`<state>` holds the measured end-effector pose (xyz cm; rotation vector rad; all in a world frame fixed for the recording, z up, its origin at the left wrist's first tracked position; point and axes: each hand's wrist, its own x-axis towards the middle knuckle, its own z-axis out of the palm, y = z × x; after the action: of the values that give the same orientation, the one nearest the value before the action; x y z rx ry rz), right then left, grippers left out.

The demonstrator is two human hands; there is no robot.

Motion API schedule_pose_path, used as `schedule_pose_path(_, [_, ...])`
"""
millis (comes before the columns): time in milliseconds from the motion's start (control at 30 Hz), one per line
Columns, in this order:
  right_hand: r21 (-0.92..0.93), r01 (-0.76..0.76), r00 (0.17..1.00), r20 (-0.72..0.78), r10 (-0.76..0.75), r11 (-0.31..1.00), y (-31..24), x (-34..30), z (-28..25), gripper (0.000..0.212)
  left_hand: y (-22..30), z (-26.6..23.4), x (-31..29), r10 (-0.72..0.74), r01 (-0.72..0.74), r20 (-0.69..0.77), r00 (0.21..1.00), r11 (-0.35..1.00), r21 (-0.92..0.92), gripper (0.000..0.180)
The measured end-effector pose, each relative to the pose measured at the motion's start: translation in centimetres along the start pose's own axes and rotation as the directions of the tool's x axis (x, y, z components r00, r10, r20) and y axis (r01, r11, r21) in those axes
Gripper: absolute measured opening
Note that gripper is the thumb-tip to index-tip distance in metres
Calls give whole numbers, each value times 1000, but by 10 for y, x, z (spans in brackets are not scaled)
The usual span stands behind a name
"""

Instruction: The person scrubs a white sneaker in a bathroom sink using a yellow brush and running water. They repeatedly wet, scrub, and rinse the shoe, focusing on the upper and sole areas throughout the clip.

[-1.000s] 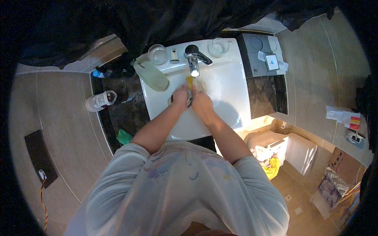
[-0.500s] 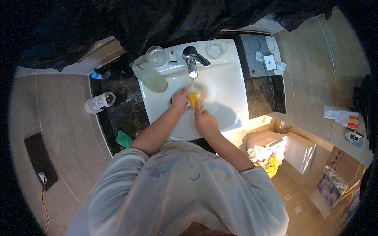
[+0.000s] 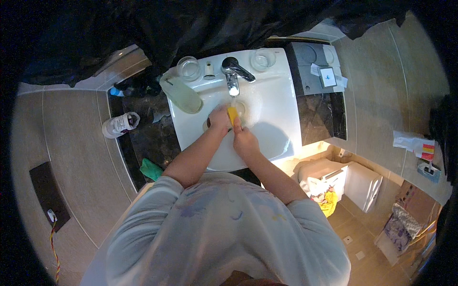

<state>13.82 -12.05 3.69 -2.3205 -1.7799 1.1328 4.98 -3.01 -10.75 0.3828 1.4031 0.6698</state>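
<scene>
Over the white washbasin [image 3: 274, 114], my right hand [image 3: 245, 143] is closed around a yellow brush [image 3: 232, 116], thumb along its back; its bristles are not visible. Just left of it, my left hand [image 3: 219, 118] is curled over a pale, shoe-like item [image 3: 241, 108] lying in the bowl. Most of that item is hidden by my hands, with a dark edge showing beside my left wrist. Directly above both hands is the chrome tap [image 3: 232, 78], and a thin stream of water seems to fall from it.
A pale green translucent bottle [image 3: 181, 95] lies on the basin's left rim. Two glass dishes [image 3: 189, 68] flank the tap. A white sneaker [image 3: 120, 125] and a green cloth [image 3: 151, 168] sit left; a grey box [image 3: 305, 59] stands right. Black sheeting [image 3: 200, 24] hangs behind.
My right hand and the yellow brush have moved slightly left and farther into the bowl. My left hand has shifted a little, still curled over the pale item.
</scene>
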Motion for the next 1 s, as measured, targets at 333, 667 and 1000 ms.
schedule_pose_path(333, [87, -28, 999, -41, 32, 996, 2, 48, -7, 51, 46, 17, -43, -106, 104, -34, 994, 993, -52, 41])
schedule_pose_path(667, [-11, 66, 998, 23, -66, 998, 13, -11, 5, 55, 36, 9, -39, -125, 126, 21, 992, 990, -62, 35])
schedule_pose_path(1000, [2, 42, 999, -7, -42, 999, 11, -8, 9, 52, 15, -2, -16, -28, 28, 85, 996, 1000, 3, 33])
